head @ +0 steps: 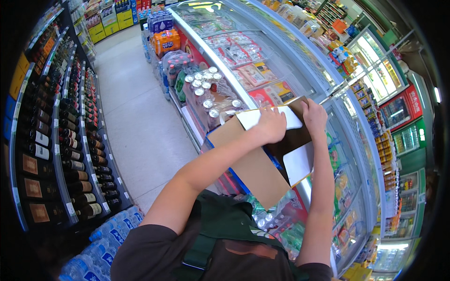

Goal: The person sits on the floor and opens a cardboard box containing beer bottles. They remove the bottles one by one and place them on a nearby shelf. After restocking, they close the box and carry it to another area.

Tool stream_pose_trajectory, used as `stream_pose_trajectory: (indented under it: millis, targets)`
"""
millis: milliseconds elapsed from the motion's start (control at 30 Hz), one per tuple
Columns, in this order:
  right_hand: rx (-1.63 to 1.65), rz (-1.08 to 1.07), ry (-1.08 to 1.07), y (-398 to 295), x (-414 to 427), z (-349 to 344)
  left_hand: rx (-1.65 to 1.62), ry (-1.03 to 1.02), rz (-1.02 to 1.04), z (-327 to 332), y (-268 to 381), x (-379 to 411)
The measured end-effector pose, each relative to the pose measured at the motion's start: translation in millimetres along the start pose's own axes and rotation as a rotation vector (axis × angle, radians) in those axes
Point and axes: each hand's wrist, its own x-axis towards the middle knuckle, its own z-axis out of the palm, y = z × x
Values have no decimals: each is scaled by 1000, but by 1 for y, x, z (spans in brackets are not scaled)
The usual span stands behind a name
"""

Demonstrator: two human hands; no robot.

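An opened cardboard box (246, 158) is in front of me against the freezer's edge, with a wide brown flap folded out towards my body and blue showing along its side. My left hand (272, 125) lies over its far white flap (250, 118), the fingers curled at the edge. At the far right corner, my right hand (314, 116) grips a dark brown flap (297, 105) between thumb and fingers. Another white flap (299, 163) hangs inward below the right wrist. The box's inside is dark, and its contents are mostly hidden.
A glass-topped chest freezer (242, 49) with packaged food runs along the right. Shrink-wrapped cans (204, 84) and an orange drink pack (167, 41) stand beside it. Wine shelves (74, 140) line the left, across the aisle floor (140, 116). Bottled water packs (105, 242) sit at lower left.
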Motion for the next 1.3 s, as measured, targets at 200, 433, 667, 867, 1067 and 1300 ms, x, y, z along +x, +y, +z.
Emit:
stream_pose_trajectory:
  millis: [200,433,667,867,1067,1300]
  targets:
    - [141,-56,-194,11,20,34,-339,-45,109,-12,-93,27]
    - [229,157,-196,36,-18,94,-1014,-318,-302,172,-247,-36]
    - [114,178,-259,24,-42,103,-1023,299,-242,6,-136,5]
    - [154,222,-308,43,-38,84,-426,-419,661,-68,55,-35]
    - [285,272,-344,88,-34,26,-254,-565,827,-59,63,-73]
    - [70,440,99,132,-7,-79,29,5,692,-132,78,-83]
